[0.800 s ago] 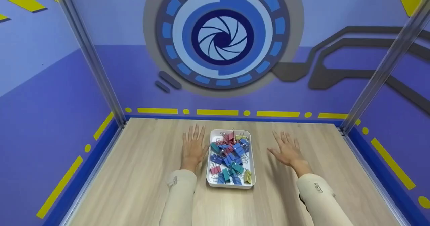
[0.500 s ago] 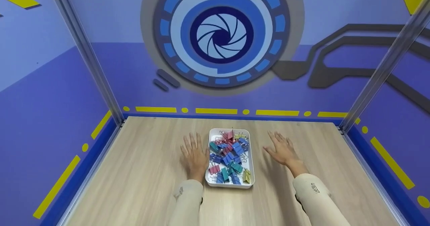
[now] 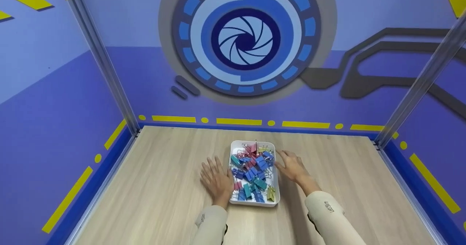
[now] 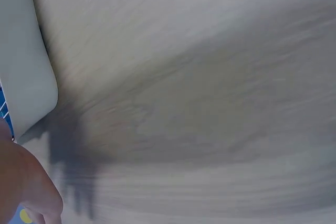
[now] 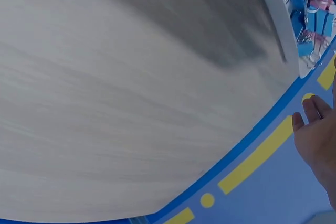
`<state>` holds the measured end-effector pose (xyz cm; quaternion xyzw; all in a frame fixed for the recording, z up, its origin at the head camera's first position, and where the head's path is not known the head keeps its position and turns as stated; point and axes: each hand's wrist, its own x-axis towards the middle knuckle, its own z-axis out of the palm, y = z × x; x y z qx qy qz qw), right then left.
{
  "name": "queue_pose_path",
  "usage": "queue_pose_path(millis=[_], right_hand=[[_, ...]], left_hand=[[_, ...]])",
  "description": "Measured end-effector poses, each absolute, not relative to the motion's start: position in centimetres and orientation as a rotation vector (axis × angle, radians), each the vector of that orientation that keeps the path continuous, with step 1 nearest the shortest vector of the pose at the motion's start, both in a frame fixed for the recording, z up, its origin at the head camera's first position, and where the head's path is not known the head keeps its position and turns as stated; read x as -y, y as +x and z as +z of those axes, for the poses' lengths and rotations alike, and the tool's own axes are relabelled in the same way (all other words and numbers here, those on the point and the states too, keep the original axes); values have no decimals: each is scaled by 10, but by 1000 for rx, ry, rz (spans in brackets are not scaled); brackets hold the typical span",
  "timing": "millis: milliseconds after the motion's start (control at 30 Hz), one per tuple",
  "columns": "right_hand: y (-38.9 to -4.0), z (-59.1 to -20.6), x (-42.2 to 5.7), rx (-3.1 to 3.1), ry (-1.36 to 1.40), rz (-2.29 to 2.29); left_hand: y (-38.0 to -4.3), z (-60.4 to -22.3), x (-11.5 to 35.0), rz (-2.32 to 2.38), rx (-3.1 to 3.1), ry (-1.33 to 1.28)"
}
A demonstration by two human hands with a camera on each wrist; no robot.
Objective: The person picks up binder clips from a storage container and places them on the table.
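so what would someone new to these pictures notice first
Probably the big round blue-and-white emblem on the purple-blue back wall, top middle of the head view. Next, the white rectangular tray of red, blue, green and yellow binder clips on the pale wood-grain table, with the left hand and right hand on either side.

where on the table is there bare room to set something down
Bare tabletop lies between the left hand and the left wall, and between the right hand and the right wall. The middle is crowded: binder clips fill much of the white tray, a hand close at each side.
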<state>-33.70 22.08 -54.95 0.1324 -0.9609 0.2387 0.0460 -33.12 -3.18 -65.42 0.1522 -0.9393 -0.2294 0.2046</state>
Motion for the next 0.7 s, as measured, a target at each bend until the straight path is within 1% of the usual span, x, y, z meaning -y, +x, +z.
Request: queue_pose_path(millis=[433,700], right_hand=[[-355,-563,-142,2738,578,926],[-362,-571,-108,2803,451,833]], left_hand=[[-330,-662,30,-608,2575,501],[-330,-664,25,-562,2546,493]])
